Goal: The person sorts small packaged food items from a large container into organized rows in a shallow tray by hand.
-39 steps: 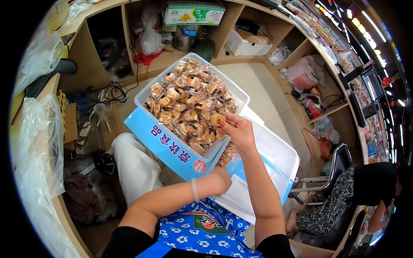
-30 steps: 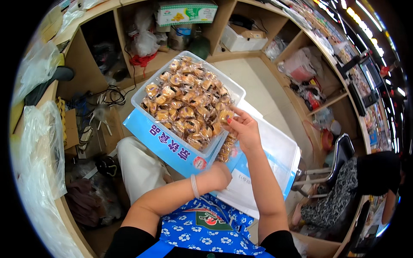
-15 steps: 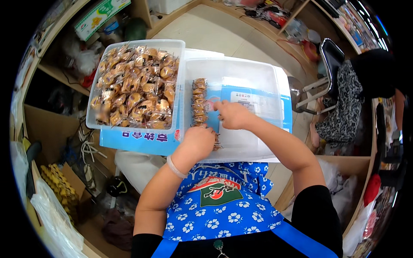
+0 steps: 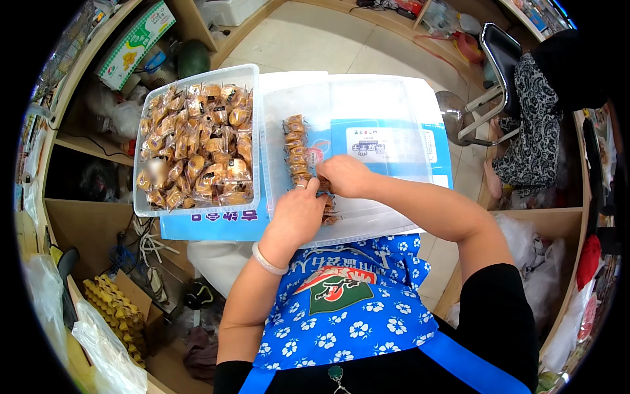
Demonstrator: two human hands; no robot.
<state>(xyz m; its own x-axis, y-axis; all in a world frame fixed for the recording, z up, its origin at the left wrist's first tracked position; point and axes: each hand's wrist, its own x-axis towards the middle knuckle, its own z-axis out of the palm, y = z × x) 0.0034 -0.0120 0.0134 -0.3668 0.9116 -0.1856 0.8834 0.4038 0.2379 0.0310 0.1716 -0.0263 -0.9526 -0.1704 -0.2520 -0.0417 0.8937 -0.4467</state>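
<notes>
left hand (image 4: 295,217): laid over the lower part of a row of wrapped cakes (image 4: 296,144); fingers close together, tips beside the other hand; whether they pinch a cake cannot be told. ring on one finger; pale bracelet (image 4: 268,259) at the wrist.

right hand (image 4: 344,176): just right of the same row; fingers bent and drawn together, tips down by the cakes; whether anything is pinched is hidden.

row of wrapped cakes: single file, set on edge, inside a shallow translucent tub (image 4: 384,95), near its left wall; partly covered by the hands; lower end showing beyond them.

loose wrapped cakes (image 4: 203,144): a jumbled heap, brown, in clear film, filling a second tub (image 4: 256,131) just left of the first.

blue printed carton (image 4: 176,228): beneath the tubs, edge showing at lower left.

blue apron (image 4: 354,328): white flowers, green patch; on the person.

surroundings: black-seated chair (image 4: 500,62) at right, beside a person in patterned trousers (image 4: 535,118); green-and-white box (image 4: 136,46) at upper left; yellow trays (image 4: 108,305) at lower left.
</notes>
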